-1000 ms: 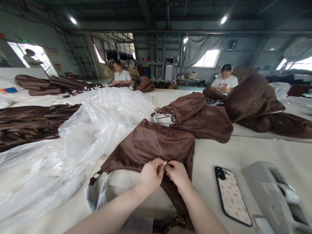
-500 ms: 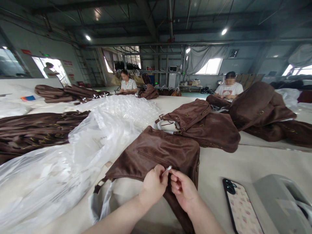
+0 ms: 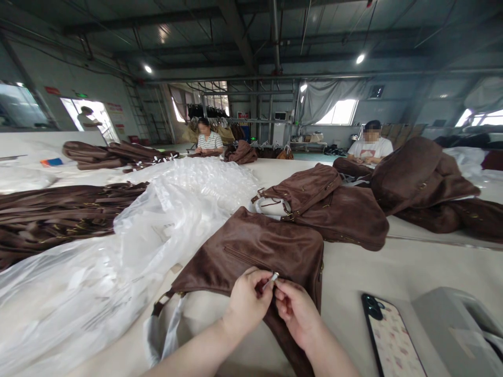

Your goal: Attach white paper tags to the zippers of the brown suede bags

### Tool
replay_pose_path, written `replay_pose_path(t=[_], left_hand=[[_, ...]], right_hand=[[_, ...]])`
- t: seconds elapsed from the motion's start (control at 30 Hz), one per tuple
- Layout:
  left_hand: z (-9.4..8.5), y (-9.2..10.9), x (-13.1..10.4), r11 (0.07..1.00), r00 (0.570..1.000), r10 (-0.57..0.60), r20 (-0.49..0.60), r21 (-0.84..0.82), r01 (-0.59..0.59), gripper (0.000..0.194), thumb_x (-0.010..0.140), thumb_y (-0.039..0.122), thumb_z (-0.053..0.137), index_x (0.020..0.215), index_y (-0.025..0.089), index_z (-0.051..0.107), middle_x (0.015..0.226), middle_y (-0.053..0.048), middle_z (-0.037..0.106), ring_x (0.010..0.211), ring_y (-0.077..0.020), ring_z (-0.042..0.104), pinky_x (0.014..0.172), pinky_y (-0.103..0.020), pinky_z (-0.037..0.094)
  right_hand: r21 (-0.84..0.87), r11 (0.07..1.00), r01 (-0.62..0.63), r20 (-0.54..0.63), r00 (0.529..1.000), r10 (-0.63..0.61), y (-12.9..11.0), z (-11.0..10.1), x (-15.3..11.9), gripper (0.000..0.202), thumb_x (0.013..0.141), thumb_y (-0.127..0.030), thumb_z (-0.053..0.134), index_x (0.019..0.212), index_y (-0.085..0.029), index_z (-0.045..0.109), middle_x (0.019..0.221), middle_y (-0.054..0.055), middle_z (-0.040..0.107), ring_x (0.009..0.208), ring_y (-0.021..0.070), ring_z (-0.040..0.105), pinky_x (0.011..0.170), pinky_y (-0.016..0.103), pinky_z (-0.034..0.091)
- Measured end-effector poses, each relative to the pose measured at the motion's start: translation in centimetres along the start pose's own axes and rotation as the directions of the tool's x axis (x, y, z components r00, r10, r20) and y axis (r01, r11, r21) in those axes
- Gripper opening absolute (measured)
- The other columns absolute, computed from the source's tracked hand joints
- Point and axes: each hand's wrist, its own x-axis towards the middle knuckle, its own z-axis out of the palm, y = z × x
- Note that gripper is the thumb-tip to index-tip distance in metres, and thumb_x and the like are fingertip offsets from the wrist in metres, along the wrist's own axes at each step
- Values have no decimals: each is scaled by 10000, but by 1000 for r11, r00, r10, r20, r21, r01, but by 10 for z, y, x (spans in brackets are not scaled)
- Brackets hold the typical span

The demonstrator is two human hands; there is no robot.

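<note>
A dark brown leather bag (image 3: 263, 235) lies flat on the pale table before me, its zipped pocket facing up. Over its near edge, my left hand (image 3: 251, 296) pinches a small white strip (image 3: 273, 277) between thumb and finger. The fingertips of my right hand (image 3: 296, 309) close on the strip's other side, touching it. What the strip is wrapped round or fixed to is hidden by my fingers. The bag's strap (image 3: 283, 335) runs toward me beneath my hands. White wrapping (image 3: 151, 335) covers the strap's part at the left.
Clear plastic bags (image 3: 157, 230) heap up at left beside stacked brown straps (image 3: 58, 214). More brown bags (image 3: 338, 209) lie behind and to the right. A phone (image 3: 393, 335) and a grey tape dispenser-like box (image 3: 451, 330) sit at near right. Two people sit across the table.
My right index finger has bent in from its outstretched position, and both hands now meet closer at the white strip. The view has shifted slightly; the bag stays in place.
</note>
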Motion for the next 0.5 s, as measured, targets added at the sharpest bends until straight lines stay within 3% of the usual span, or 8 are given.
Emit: replay_pose_path(t=[0.27, 0.4, 0.5], left_hand=[[-8, 4, -5, 969, 972, 236, 6, 79, -236, 283, 840, 126, 468, 988, 243, 679, 922, -41, 618, 846, -154, 594, 788, -262, 488], [-10, 9, -4, 970, 970, 242, 18, 23, -242, 276, 787, 71, 464, 905, 221, 663, 914, -42, 603, 835, -150, 594, 763, -255, 490], [-9, 7, -3, 983, 984, 180, 1, -38, -180, 190, 778, 86, 467, 861, 192, 601, 842, -35, 601, 760, -145, 593, 681, -248, 494]], right_hand=[[32, 999, -26, -47, 999, 27, 1, 0, 0, 255, 577, -322, 726, 624, -146, 548, 499, -55, 485, 367, 29, 351, 367, 183, 148], [62, 996, -62, -58, 996, 66, 0, -2, 0, 315, 664, -442, 667, 711, -141, 586, 533, -41, 502, 393, 46, 381, 385, 191, 211], [-61, 997, -42, -52, 998, 38, 2, -1, 1, 395, 666, -525, 680, 721, -156, 549, 548, -61, 459, 412, 41, 365, 401, 192, 213]])
